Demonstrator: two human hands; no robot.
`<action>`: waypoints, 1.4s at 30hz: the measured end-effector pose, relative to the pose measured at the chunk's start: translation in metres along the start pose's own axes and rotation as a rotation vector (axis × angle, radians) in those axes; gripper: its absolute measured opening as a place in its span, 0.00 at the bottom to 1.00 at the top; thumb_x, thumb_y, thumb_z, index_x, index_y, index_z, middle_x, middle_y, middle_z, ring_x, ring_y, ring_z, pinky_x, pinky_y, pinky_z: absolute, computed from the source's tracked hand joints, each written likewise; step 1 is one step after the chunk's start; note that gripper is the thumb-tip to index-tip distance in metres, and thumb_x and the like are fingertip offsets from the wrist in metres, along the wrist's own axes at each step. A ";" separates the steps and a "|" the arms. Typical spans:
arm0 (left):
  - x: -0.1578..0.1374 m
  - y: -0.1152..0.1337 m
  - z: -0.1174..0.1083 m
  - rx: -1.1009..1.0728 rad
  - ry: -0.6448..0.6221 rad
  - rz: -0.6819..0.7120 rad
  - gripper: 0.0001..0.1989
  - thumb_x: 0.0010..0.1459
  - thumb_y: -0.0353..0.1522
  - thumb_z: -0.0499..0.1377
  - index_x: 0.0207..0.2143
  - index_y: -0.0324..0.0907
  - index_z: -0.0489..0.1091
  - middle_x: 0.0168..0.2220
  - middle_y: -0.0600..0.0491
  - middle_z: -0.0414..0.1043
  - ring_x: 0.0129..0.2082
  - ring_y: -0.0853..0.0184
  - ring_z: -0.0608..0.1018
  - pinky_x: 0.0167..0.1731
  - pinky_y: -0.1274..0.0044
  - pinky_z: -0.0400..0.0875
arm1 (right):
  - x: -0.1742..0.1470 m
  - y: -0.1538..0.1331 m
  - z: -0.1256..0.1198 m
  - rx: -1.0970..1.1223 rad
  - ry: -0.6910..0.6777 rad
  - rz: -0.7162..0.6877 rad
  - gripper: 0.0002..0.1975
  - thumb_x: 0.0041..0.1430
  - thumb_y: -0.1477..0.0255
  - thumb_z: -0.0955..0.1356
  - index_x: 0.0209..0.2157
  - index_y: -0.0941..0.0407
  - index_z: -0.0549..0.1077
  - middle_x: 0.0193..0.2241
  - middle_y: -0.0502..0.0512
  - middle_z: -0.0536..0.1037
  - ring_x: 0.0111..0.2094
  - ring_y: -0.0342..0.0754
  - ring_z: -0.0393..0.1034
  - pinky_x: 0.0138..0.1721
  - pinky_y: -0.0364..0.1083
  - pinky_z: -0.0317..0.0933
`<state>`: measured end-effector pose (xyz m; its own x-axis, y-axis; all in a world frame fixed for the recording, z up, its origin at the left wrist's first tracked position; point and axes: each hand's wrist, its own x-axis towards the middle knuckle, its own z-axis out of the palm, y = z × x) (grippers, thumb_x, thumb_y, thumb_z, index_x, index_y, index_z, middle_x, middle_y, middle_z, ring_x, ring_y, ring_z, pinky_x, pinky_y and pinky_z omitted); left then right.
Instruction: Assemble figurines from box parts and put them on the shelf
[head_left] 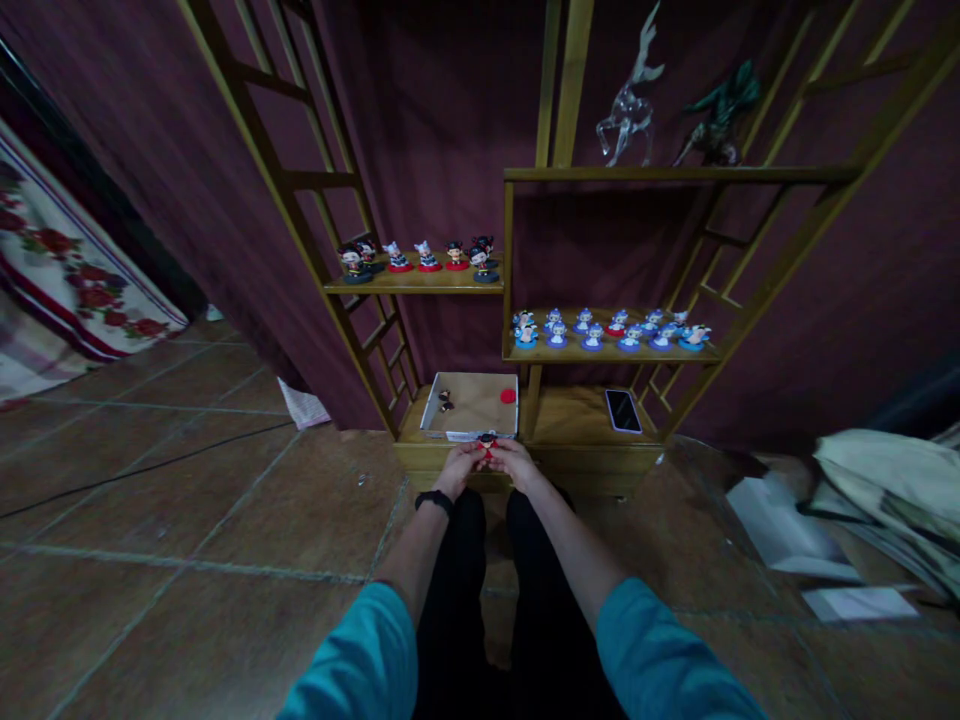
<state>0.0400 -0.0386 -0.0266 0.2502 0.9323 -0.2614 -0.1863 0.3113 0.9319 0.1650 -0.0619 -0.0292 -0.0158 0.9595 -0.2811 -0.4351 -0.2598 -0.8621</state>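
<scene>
Between my left hand and my right hand is a small figurine with a dark head and a red body or base. The fingers of both hands are closed on it from either side, just in front of the box's near edge. A shallow cardboard box with white walls sits behind my hands on the lowest shelf. Inside it lie a few small dark pieces on the left and a round red base at the right.
Several figurines stand on the left shelf. More blue and purple ones crowd the right shelf. A phone lies at lower right. Above are a clear deer and a dark green statue. A cable crosses the floor.
</scene>
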 end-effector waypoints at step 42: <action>0.004 -0.007 -0.005 0.016 -0.002 0.001 0.10 0.42 0.31 0.63 0.27 0.32 0.71 0.20 0.50 0.71 0.16 0.76 0.68 0.17 0.84 0.58 | 0.014 0.000 -0.004 -0.239 -0.005 -0.047 0.06 0.44 0.73 0.68 0.28 0.58 0.72 0.15 0.45 0.69 0.16 0.36 0.62 0.21 0.39 0.64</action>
<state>0.0375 -0.0357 -0.0359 0.2520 0.9320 -0.2604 -0.1711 0.3078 0.9360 0.1680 -0.0490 -0.0348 -0.0050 0.9714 -0.2372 -0.2101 -0.2330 -0.9495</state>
